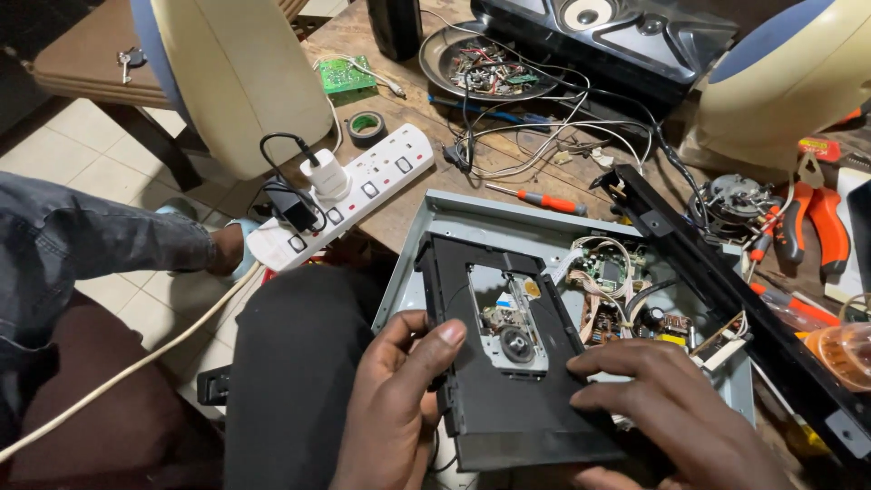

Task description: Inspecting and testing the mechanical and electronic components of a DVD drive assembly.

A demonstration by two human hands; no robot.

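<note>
The left hand [395, 408] grips the near left edge of a flat black plastic disc-drive tray unit [508, 363], thumb laid across the top face and the other fingers curled underneath, so the hand is pinching the unit's edge. The right hand [671, 408] rests on the near right part of the same unit, fingers pressed flat and close together on its top, the thumb hidden; whether it clasps the edge cannot be told. The unit sits tilted over the near left corner of an open grey metal player chassis [435, 227], its round silver spindle and lens showing through a rectangular opening in the middle.

Inside the chassis, to the right of the unit, lie small circuit boards with bundled white and brown wires [617, 281]. A long black plastic front panel [726, 290] runs along the chassis's right side. Far of the chassis lies a red-handled screwdriver [540, 198], and left of that a white multi-socket power strip [349, 195] with a white charger and a black plug in it. Farther off sit a round dark metal dish of small electronic parts [485, 63] and a roll of black tape [366, 125]. Orange-handled pliers [817, 218] lie at the far right
</note>
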